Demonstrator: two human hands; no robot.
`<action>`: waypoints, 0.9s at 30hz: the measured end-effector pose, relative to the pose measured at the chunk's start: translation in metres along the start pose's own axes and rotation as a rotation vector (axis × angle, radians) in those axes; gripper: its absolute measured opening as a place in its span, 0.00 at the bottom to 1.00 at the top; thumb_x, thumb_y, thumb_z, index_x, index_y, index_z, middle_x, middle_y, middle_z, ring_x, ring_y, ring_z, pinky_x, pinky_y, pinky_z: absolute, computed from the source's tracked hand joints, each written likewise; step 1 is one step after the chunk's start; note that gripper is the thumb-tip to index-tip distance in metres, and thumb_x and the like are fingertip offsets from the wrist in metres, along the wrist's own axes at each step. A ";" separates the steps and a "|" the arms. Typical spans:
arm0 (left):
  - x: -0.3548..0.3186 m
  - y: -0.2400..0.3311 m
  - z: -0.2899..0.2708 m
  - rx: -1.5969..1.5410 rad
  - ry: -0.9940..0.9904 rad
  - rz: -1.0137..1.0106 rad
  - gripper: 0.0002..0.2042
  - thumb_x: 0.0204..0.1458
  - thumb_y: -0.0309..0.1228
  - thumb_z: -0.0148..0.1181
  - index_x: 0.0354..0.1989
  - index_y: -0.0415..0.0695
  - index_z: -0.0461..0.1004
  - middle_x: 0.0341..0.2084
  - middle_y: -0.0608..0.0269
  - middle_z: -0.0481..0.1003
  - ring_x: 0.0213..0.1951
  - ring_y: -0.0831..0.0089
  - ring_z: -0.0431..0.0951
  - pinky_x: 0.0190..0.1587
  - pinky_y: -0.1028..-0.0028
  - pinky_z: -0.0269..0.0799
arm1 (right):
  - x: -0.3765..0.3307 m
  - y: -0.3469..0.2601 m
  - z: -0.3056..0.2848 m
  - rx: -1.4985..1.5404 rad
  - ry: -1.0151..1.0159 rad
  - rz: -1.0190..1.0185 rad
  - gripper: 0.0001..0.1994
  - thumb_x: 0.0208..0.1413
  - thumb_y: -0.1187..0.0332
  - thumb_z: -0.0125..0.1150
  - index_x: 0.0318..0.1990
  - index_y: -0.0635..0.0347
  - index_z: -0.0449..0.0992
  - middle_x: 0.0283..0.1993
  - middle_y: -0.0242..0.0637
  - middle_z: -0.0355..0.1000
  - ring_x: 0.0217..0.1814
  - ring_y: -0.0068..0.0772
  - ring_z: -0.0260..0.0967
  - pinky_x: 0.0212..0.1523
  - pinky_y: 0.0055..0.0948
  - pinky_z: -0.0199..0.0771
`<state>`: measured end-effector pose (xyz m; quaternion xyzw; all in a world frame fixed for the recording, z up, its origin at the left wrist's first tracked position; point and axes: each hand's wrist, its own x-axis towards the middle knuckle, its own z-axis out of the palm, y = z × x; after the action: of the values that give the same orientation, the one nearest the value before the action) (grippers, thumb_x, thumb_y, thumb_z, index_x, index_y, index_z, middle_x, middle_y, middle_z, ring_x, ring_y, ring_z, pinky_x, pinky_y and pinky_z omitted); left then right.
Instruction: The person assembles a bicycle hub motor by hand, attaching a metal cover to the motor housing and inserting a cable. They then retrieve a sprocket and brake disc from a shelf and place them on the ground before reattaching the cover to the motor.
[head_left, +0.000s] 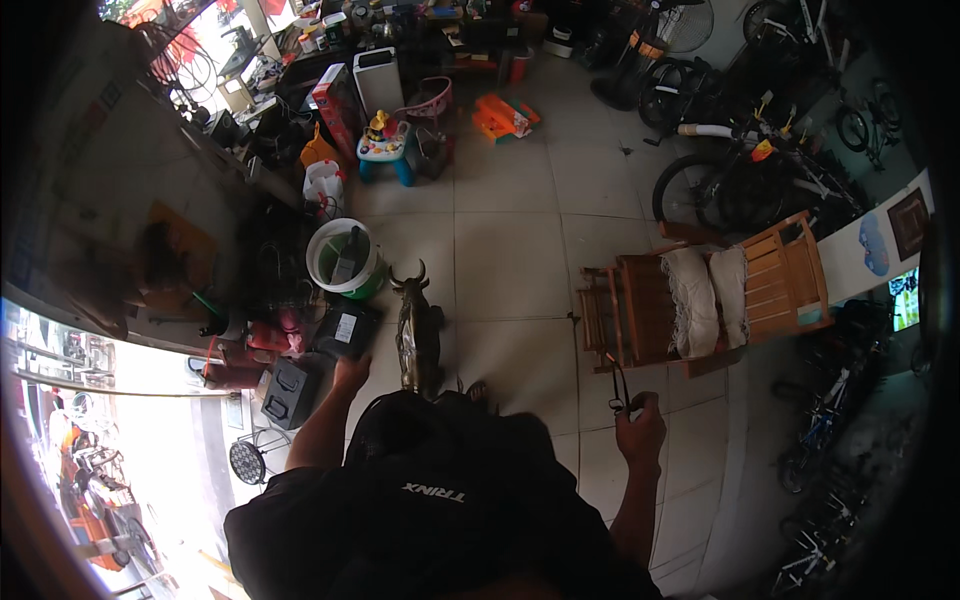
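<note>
Thin black loop (618, 388) at centre right of frame, pinched in closed fingers of right hand (640, 428), left hand (351, 372) at centre, fingers hidden, grip unclear, touching black box (345, 330), metal bull figure (415, 325) just beside, wooden chair (710, 295) right

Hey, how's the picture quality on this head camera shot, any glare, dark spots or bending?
Head view: strong daylight glare washes out the lower left corner; the shop interior is dim, so the person's dark shirt loses detail; fisheye bends the floor tile lines toward a black rim; the left hand and right hand are fairly sharp, though the thin dark loop the right one holds is hard to identify.
</note>
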<state>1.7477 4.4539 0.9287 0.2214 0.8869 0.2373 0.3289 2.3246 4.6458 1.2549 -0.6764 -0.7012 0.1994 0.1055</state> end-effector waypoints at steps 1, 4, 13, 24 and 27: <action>-0.010 0.093 -0.008 0.010 0.006 0.156 0.24 0.58 0.48 0.61 0.39 0.32 0.82 0.35 0.34 0.82 0.44 0.40 0.84 0.46 0.53 0.79 | 0.018 0.005 -0.007 -0.011 0.002 0.028 0.15 0.56 0.70 0.66 0.48 0.57 0.68 0.42 0.45 0.77 0.44 0.57 0.79 0.45 0.52 0.76; 0.013 0.255 -0.027 -0.172 0.010 0.295 0.22 0.60 0.46 0.61 0.48 0.37 0.83 0.42 0.42 0.84 0.49 0.51 0.85 0.53 0.61 0.78 | 0.104 0.003 -0.004 -0.010 -0.035 0.065 0.16 0.54 0.70 0.66 0.49 0.58 0.70 0.43 0.47 0.78 0.46 0.59 0.78 0.46 0.52 0.75; 0.138 0.197 0.025 0.537 0.127 0.347 0.21 0.57 0.46 0.57 0.42 0.39 0.81 0.35 0.37 0.82 0.41 0.42 0.83 0.43 0.50 0.76 | 0.420 -0.077 0.023 0.112 -0.203 -0.103 0.12 0.55 0.70 0.64 0.46 0.61 0.73 0.41 0.52 0.79 0.44 0.61 0.78 0.47 0.52 0.77; 0.095 0.247 0.100 -0.184 0.187 -1.078 0.26 0.53 0.48 0.62 0.38 0.30 0.83 0.34 0.41 0.83 0.41 0.53 0.84 0.44 0.56 0.76 | 0.815 -0.310 0.100 0.050 -0.207 -0.707 0.13 0.54 0.69 0.67 0.43 0.57 0.69 0.36 0.41 0.78 0.38 0.53 0.78 0.39 0.47 0.77; 0.163 0.294 0.109 -0.233 0.219 -1.091 0.25 0.54 0.47 0.62 0.39 0.31 0.83 0.32 0.43 0.83 0.38 0.56 0.84 0.41 0.58 0.77 | 0.898 -0.384 0.135 0.069 -0.240 -0.741 0.14 0.53 0.69 0.67 0.44 0.57 0.69 0.36 0.40 0.78 0.39 0.50 0.79 0.41 0.45 0.78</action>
<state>1.7803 4.8059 0.9440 -0.3324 0.8697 0.1510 0.3322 1.8642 5.5145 1.1862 -0.3451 -0.8982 0.2489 0.1105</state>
